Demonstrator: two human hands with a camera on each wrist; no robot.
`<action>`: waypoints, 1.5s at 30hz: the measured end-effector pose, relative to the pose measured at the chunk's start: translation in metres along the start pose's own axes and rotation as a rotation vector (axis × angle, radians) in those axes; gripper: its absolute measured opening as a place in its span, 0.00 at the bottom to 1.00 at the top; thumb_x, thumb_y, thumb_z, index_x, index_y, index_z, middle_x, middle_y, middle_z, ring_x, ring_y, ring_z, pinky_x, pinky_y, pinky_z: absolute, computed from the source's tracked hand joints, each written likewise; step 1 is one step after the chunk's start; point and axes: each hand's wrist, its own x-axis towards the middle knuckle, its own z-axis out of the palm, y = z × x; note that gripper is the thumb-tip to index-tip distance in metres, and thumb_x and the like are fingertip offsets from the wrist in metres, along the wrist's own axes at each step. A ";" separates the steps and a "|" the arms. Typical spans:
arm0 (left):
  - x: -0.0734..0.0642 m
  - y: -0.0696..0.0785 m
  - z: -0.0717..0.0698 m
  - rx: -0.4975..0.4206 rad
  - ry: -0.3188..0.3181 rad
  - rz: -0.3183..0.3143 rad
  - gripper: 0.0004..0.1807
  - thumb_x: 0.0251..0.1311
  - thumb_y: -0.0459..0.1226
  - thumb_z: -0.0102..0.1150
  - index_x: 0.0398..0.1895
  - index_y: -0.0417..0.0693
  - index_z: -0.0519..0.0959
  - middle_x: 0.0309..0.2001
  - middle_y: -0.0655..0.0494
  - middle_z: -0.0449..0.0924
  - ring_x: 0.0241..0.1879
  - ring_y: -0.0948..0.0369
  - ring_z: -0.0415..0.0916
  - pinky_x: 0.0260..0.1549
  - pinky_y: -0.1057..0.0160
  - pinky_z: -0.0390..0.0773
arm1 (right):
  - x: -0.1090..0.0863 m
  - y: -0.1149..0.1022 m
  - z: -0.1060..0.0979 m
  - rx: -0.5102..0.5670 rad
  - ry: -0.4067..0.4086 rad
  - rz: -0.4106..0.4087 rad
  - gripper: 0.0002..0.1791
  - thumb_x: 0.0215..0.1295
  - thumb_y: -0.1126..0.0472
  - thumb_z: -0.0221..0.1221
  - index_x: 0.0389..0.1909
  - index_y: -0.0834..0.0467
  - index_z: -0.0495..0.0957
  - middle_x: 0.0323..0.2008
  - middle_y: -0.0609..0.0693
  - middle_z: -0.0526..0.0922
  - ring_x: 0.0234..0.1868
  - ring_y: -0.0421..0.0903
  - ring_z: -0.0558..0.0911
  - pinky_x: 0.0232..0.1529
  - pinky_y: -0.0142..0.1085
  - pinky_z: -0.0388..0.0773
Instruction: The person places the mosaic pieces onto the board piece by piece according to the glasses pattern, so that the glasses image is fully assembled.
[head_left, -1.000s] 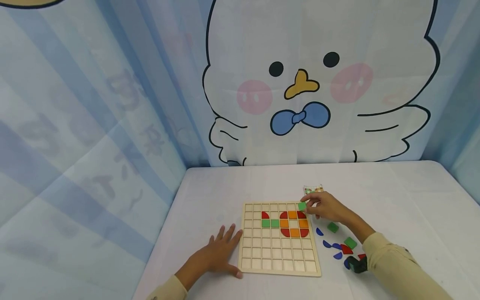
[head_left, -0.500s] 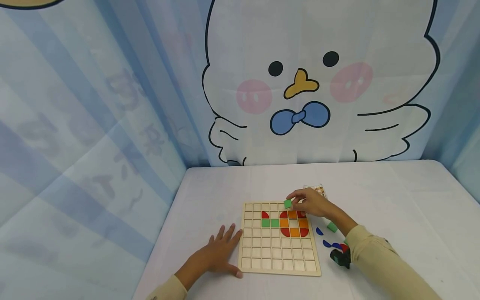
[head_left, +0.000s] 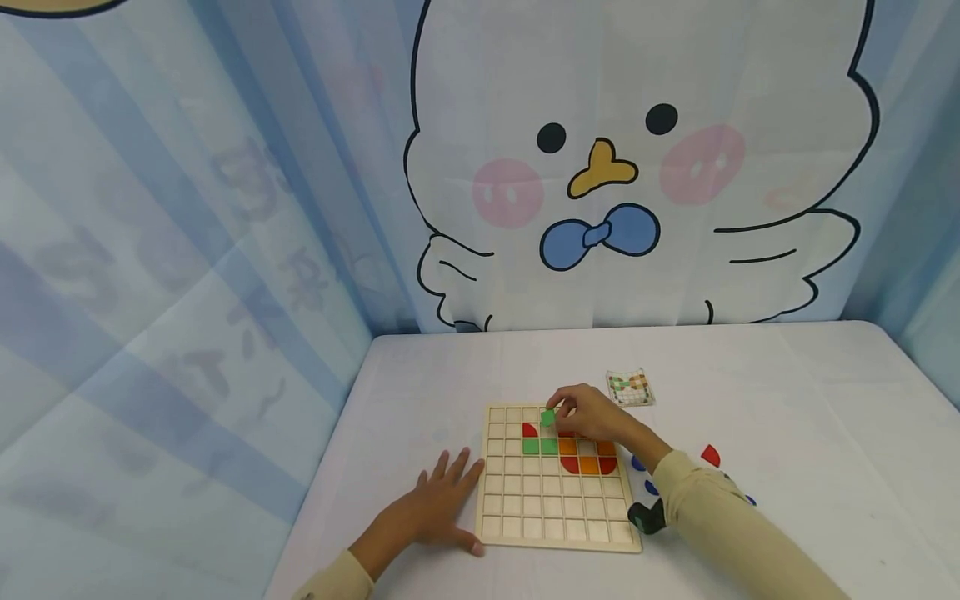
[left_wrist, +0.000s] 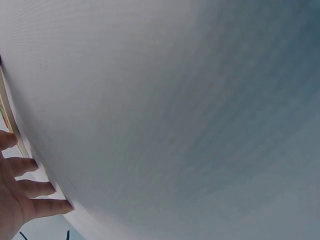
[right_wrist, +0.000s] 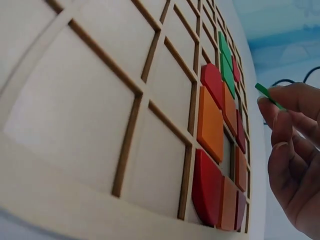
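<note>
My right hand (head_left: 588,414) pinches a green square tile (head_left: 548,417) between thumb and fingertips, close over the upper rows of the wooden grid board (head_left: 525,505). In the right wrist view the green tile (right_wrist: 270,96) shows edge-on, tilted above the board. Two green tiles (head_left: 541,447) sit in cells just below it, with a red quarter-round piece (head_left: 529,430) above the left one. Orange squares and red rounded pieces (right_wrist: 209,142) form a ring at the board's upper right, partly hidden by my right hand. My left hand (head_left: 442,500) lies with spread fingers at the board's left edge.
A small printed pattern card (head_left: 631,388) lies behind the board. Blue half-round pieces and a red quarter-round piece (head_left: 710,455) lie right of the board, partly under my right sleeve. A dark wrist-worn device (head_left: 647,517) hangs over the board's right edge.
My right hand has carried the green tile leftward along the board's top edge, from the right corner to above the green tiles. The pattern card is uncovered. My left hand has not moved.
</note>
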 end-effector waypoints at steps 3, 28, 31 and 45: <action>0.000 0.000 -0.001 -0.004 -0.002 -0.001 0.68 0.38 0.71 0.69 0.81 0.57 0.50 0.82 0.45 0.42 0.79 0.37 0.39 0.67 0.29 0.57 | 0.004 -0.003 0.007 0.009 -0.011 0.003 0.13 0.62 0.65 0.65 0.48 0.60 0.82 0.29 0.47 0.84 0.28 0.42 0.77 0.33 0.35 0.76; 0.001 -0.001 0.000 0.018 -0.004 0.016 0.68 0.39 0.72 0.67 0.81 0.56 0.49 0.82 0.44 0.42 0.79 0.36 0.41 0.67 0.29 0.58 | 0.020 -0.025 0.042 -0.183 0.039 -0.031 0.10 0.60 0.58 0.70 0.41 0.57 0.85 0.27 0.42 0.81 0.28 0.39 0.76 0.30 0.34 0.73; 0.001 -0.002 0.001 0.023 -0.005 0.017 0.68 0.39 0.73 0.67 0.81 0.57 0.49 0.82 0.45 0.42 0.78 0.36 0.41 0.67 0.29 0.58 | 0.023 -0.027 0.044 -0.209 0.050 -0.019 0.10 0.59 0.58 0.71 0.40 0.56 0.85 0.26 0.42 0.81 0.27 0.38 0.76 0.30 0.34 0.73; 0.004 -0.006 0.005 0.025 -0.002 0.012 0.68 0.39 0.73 0.66 0.82 0.59 0.48 0.82 0.46 0.42 0.79 0.37 0.41 0.67 0.30 0.58 | 0.030 -0.032 0.051 -0.260 0.061 0.051 0.09 0.55 0.57 0.74 0.37 0.52 0.87 0.25 0.41 0.80 0.27 0.39 0.75 0.29 0.35 0.72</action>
